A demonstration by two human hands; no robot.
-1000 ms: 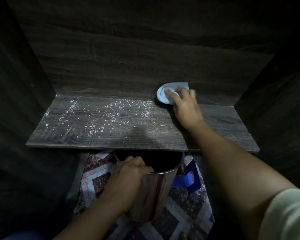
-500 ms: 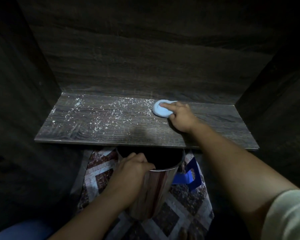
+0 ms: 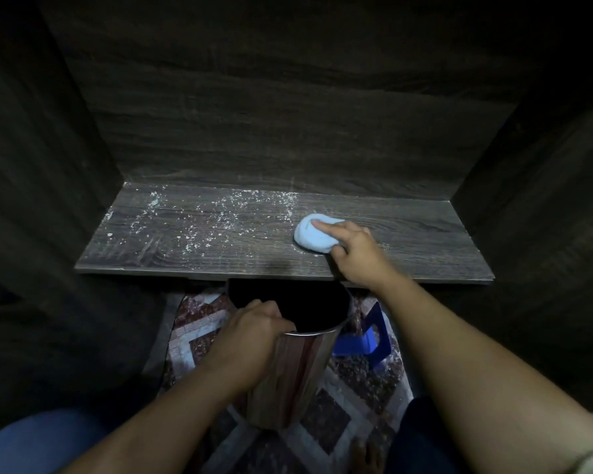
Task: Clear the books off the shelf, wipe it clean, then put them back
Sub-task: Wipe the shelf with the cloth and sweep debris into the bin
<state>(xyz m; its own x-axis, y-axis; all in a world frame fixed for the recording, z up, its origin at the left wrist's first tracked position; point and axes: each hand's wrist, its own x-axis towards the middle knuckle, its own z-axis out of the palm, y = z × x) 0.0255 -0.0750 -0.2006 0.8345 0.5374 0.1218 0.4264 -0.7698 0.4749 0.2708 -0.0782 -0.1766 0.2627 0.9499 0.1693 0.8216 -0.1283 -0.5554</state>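
A dark wood shelf (image 3: 425, 241) lies before me with no books on it. White crumbs (image 3: 213, 217) are scattered over its left and middle. My right hand (image 3: 360, 254) presses a bunched light blue cloth (image 3: 314, 237) onto the shelf right of centre, the index finger lying across the cloth. My left hand (image 3: 254, 340) grips the rim of a shiny metal bin (image 3: 298, 367), held just below the shelf's front edge with its dark mouth open upward.
Dark side panels (image 3: 42, 165) and a back panel (image 3: 288, 131) box in the shelf. Below it, a patterned tiled floor (image 3: 196, 336) and a blue plastic object (image 3: 367, 340) show behind the bin. My knees are at the bottom corners.
My right hand has dragged the cloth from the shelf's back edge toward the front. The cloth went from spread flat to bunched. The left hand and bin have stayed in place.
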